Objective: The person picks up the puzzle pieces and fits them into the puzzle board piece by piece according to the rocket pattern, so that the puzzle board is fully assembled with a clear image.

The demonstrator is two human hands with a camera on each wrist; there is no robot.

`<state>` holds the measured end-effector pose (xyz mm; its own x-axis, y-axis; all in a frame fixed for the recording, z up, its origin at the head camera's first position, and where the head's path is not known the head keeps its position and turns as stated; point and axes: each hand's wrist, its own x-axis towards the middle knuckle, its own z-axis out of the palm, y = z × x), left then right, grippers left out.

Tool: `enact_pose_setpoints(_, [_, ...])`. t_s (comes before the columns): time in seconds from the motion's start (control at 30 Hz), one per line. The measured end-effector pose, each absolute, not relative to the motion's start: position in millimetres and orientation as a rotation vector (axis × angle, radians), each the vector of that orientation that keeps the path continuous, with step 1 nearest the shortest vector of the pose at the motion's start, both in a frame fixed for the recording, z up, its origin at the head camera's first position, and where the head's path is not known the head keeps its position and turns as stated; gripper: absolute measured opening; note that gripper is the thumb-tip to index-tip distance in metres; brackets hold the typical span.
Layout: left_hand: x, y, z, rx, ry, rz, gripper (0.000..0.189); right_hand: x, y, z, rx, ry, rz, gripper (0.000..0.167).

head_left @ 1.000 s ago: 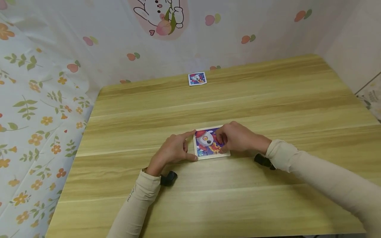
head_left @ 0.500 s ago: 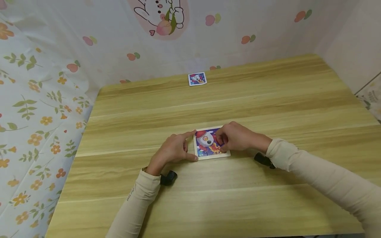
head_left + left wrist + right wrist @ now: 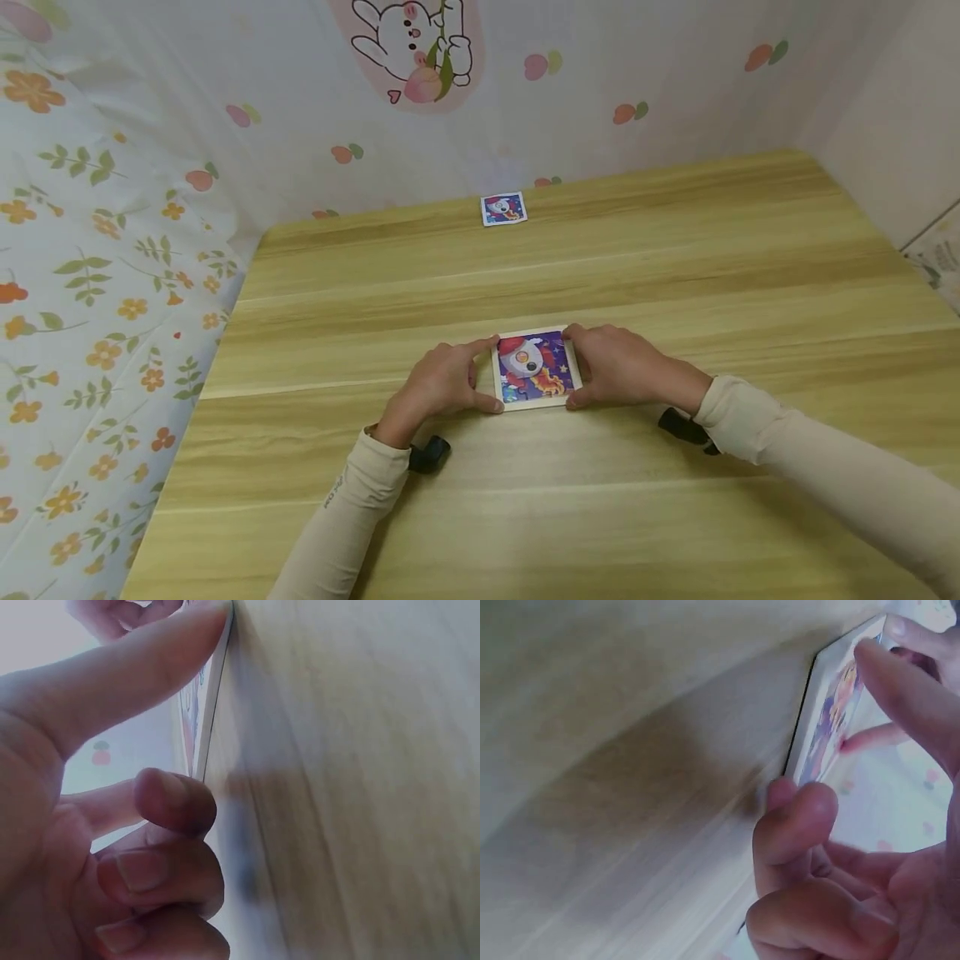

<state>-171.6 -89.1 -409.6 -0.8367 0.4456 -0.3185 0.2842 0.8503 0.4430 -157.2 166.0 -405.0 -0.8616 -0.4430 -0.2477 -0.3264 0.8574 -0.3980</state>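
Observation:
A small square jigsaw puzzle (image 3: 534,367) with a pale frame lies flat on the wooden table in the head view. Its picture shows a red-and-white rocket with flames on purple, with pieces fitted together. My left hand (image 3: 442,385) holds the left side, thumb at the near corner and index finger at the far corner. On the opposite side my right hand (image 3: 618,367) holds it the same way, thumb near and index finger far. Both wrist views show the other fingers curled beside the frame (image 3: 214,697). The right thumb (image 3: 907,694) lies at the frame edge.
A small picture card (image 3: 504,209) with the same rocket lies at the back of the wooden table (image 3: 375,292). Behind it hangs a patterned cloth (image 3: 285,83), and a floral cloth (image 3: 97,350) borders the left. Dark wrist cameras (image 3: 430,455) sit under both wrists.
My right hand has moved off the picture's right part to the puzzle's right edge, uncovering the pieces there. The left hand keeps its hold. The head view has tilted slightly upward.

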Motion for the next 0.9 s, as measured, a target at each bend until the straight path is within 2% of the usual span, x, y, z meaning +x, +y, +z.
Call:
enact_pose_setpoints(0.1, [-170.3, -89.8, -409.6, 0.553, 2.657, 0.514, 0.098, -152.8, 167.3, -405.9, -0.568, 2.708, -0.453, 0.103])
enact_pose_setpoints(0.23, [-166.9, -93.8, -408.4, 0.564, 2.728, 0.493, 0.098, -150.0, 166.3, -406.5, -0.561, 2.729, -0.441, 0.105])
enact_pose_setpoints(0.57, [-143.5, -96.6, -417.0, 0.634, 2.742, 0.451, 0.066, -136.8, 161.4, -413.1, -0.495, 2.722, -0.496, 0.089])
enact_pose_setpoints(0.73, [-144.4, -92.5, -419.0, 0.7, 2.776, 0.439, 0.043, -138.4, 158.7, -417.0, -0.512, 2.733, -0.551, 0.082])
enact_pose_setpoints(0.9, [-162.5, -94.2, -419.1, 0.69, 2.773, 0.478, 0.046, -151.1, 158.1, -418.1, -0.485, 2.723, -0.621, 0.081])
